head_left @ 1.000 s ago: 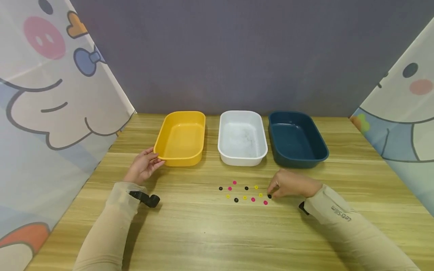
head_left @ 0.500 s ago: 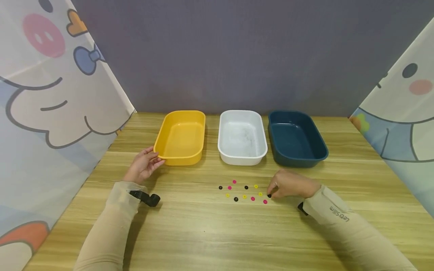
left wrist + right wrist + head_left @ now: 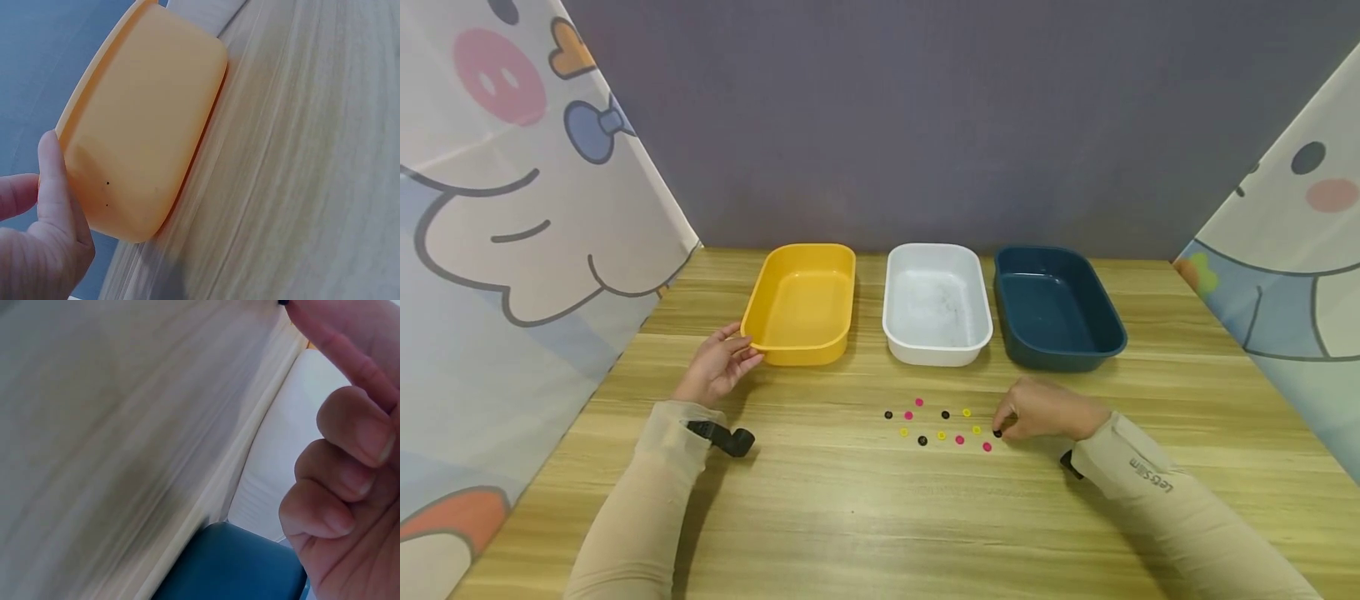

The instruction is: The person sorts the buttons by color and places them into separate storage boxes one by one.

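Note:
My left hand (image 3: 717,367) grips the near left corner of a yellow plastic tub (image 3: 801,357), its rim between thumb and fingers. In the left wrist view the tub's outer wall (image 3: 147,112) fills the upper middle. On the wooden table my right hand (image 3: 1051,408) pinches a small black button (image 3: 997,433) between thumb and index finger, with the other fingers curled in. Only a sliver of that dark button (image 3: 283,302) shows at the top of the right wrist view. Left of it lie loose buttons in pink, such as a pink button (image 3: 987,447), yellow and black.
A white tub (image 3: 937,357) and a dark blue tub (image 3: 1063,362) stand in a row right of the yellow one, near the grey back panel (image 3: 925,125). Cartoon-printed sheets (image 3: 550,250) flank the table (image 3: 865,533). The buttons lie in front of the white tub.

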{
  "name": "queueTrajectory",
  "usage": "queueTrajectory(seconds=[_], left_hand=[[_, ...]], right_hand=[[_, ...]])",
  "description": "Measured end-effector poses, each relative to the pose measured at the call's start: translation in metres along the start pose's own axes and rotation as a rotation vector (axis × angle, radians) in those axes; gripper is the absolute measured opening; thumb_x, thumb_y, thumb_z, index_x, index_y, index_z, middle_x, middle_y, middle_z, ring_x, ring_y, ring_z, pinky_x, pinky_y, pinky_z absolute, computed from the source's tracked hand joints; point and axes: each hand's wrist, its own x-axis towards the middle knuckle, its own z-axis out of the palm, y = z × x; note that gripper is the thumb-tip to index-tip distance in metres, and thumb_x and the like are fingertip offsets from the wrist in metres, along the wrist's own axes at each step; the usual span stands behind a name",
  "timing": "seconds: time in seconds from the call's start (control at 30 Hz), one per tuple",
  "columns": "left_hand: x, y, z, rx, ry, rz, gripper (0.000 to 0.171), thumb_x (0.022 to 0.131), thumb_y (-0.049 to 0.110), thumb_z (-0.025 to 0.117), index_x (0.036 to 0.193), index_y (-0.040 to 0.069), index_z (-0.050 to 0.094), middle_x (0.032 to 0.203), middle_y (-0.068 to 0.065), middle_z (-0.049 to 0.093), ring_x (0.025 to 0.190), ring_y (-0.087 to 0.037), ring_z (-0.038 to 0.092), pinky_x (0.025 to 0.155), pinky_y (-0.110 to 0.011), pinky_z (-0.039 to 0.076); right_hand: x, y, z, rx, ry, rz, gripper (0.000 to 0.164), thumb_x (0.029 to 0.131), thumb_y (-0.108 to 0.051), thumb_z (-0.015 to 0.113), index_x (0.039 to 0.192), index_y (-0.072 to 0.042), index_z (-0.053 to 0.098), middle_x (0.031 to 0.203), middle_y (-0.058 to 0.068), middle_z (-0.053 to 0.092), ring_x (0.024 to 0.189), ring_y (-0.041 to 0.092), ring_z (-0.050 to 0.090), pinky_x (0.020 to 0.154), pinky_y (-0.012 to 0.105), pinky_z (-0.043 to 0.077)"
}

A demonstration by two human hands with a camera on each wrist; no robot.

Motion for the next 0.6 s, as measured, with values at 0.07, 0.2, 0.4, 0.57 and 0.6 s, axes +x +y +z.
queueTrajectory(seconds=[0.07, 0.2, 0.4, 0.57, 0.6], left_hand=[[0.0, 0.0003, -0.0003, 0.003, -0.003, 0.001, 0.027, 0.1, -0.002, 0.042, 0.117, 0.018, 0.04, 0.097, -0.006, 0.053, 0.072, -0.012, 0.058, 0.072, -0.022, 0.058], [0.0003, 0.0008, -0.0007, -0.006, -0.004, 0.002, 0.027, 0.1, -0.003, 0.042, 0.117, 0.018, 0.039, 0.095, -0.007, 0.054, 0.071, -0.013, 0.059, 0.071, -0.022, 0.058], [0.0003, 0.0007, -0.0007, -0.018, 0.006, -0.004, 0.027, 0.099, -0.002, 0.043, 0.115, 0.019, 0.04, 0.095, -0.007, 0.054, 0.072, -0.013, 0.059, 0.071, -0.022, 0.058], [-0.0001, 0.0006, -0.0002, -0.011, 0.011, -0.001, 0.031, 0.099, -0.002, 0.043, 0.122, 0.019, 0.038, 0.095, -0.007, 0.053, 0.072, -0.013, 0.059, 0.071, -0.023, 0.058], [-0.0002, 0.0005, -0.0003, -0.01, 0.009, -0.001, 0.032, 0.099, -0.002, 0.043, 0.123, 0.019, 0.038, 0.095, -0.006, 0.053, 0.072, -0.013, 0.059, 0.071, -0.023, 0.058]], right_hand=[[0.0001, 0.0003, 0.0004, -0.002, 0.0, 0.011, 0.013, 0.072, -0.005, 0.077, 0.083, -0.013, 0.078, 0.082, -0.007, 0.072, 0.074, 0.001, 0.061, 0.063, 0.02, 0.054], [0.0009, 0.0003, 0.0008, -0.016, 0.001, 0.026, 0.012, 0.071, -0.006, 0.077, 0.081, -0.014, 0.078, 0.08, -0.009, 0.071, 0.073, 0.0, 0.061, 0.063, 0.021, 0.054], [0.0017, -0.0017, -0.0002, -0.009, -0.009, 0.039, 0.012, 0.072, -0.005, 0.077, 0.08, -0.014, 0.077, 0.079, -0.01, 0.07, 0.072, -0.001, 0.059, 0.063, 0.02, 0.053], [0.0024, -0.0052, -0.0012, -0.015, -0.022, 0.046, 0.011, 0.072, -0.006, 0.076, 0.08, -0.014, 0.076, 0.079, -0.011, 0.069, 0.068, -0.003, 0.052, 0.059, 0.02, 0.049], [0.0027, -0.0054, -0.001, -0.019, -0.024, 0.046, 0.011, 0.072, -0.007, 0.076, 0.079, -0.015, 0.076, 0.078, -0.012, 0.068, 0.067, -0.003, 0.05, 0.059, 0.019, 0.048]])
